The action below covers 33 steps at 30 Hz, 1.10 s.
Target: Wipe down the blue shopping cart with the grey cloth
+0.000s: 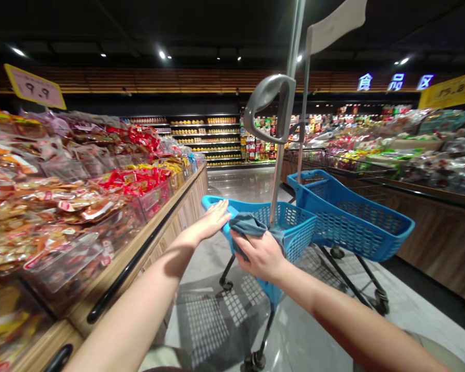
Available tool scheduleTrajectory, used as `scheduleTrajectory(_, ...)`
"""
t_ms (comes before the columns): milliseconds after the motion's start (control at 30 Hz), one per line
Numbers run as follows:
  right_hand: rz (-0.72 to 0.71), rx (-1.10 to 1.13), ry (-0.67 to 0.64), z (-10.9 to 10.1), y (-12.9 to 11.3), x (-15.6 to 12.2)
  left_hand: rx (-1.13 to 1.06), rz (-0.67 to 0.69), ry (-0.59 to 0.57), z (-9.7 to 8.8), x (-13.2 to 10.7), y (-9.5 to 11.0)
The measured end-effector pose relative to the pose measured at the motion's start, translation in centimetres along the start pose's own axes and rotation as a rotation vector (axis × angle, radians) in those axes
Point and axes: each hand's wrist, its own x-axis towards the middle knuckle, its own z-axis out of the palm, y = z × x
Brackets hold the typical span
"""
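Note:
My left hand (216,219) lies with its fingers stretched out over the blue handle end (211,200) of the nearer shopping cart. Just to the right, my right hand (261,256) is closed on a grey-blue cloth (248,223), pressed against the rim of the same cart. Behind the cloth is the cart's blue perforated basket (300,232); the cloth and my hand hide part of its near side. A metal pole (278,178) with a grey looped handle (251,116) rises from the basket area.
A second blue cart (356,222) with its own pole stands close behind on the right. Along the left runs a wooden display counter (186,206) heaped with packaged food, with a black rail (127,274). Another food counter (430,219) borders the right; stocked shelves (205,139) stand at the back.

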Motion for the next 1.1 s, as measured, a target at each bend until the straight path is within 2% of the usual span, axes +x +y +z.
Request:
scheduleTrajectory(100, 0.005, 0.0, -0.059, -1.1, 0.3, -1.1, 0.006, -0.001, -0.01, -0.1, -0.2, 0.6)
scheduleTrajectory(200, 0.009, -0.009, -0.163, -4.1, 0.9, -2.4, 0.021, 0.006, 0.0, -0.2, -0.3, 1.2)
scheduleTrajectory(267, 0.052, -0.026, -0.291, -6.6, 1.9, -3.6, 0.028, 0.011, 0.008, -0.2, -0.4, 1.6)
scheduleTrajectory(400, 0.281, -0.058, -0.623, -11.5, 5.2, -6.4, 0.014, -0.007, 0.018, -0.2, -0.4, 1.8)
scheduleTrajectory(467, 0.361, -0.025, -0.726, -13.3, 6.3, -7.0, 0.003, -0.014, 0.025, -0.2, -0.4, 1.9)
scheduleTrajectory(533, 0.367, 0.039, -0.71, -14.4, 6.5, -6.5, 0.001, -0.011, 0.031, -0.2, -0.5, 2.0)
scheduleTrajectory(600, 0.322, 0.099, -0.574, -14.7, 6.0, -5.1, 0.005, -0.005, 0.03, -0.1, -0.6, 2.1)
scheduleTrajectory(700, 0.231, 0.143, -0.309, -13.1, 4.4, -2.2, 0.015, 0.011, 0.038, 0.0, -0.7, 2.2)
scheduleTrajectory(800, 0.177, 0.193, -0.111, -8.9, 2.4, 0.1, 0.028, 0.023, 0.064, 0.3, -0.7, 2.1)
scheduleTrajectory(900, 0.223, 0.209, 0.059, -4.3, 0.4, 1.2, 0.035, 0.022, 0.089, 0.4, -0.7, 1.8)
scheduleTrajectory(1000, 0.2, 0.118, 0.089, -1.6, -1.2, 1.1, 0.024, 0.026, 0.084, 0.4, -0.9, 1.6)
scheduleTrajectory(1100, 0.07, -0.012, 0.089, -0.7, -1.6, -0.1, 0.007, 0.005, 0.074, 0.2, -1.1, 1.4)
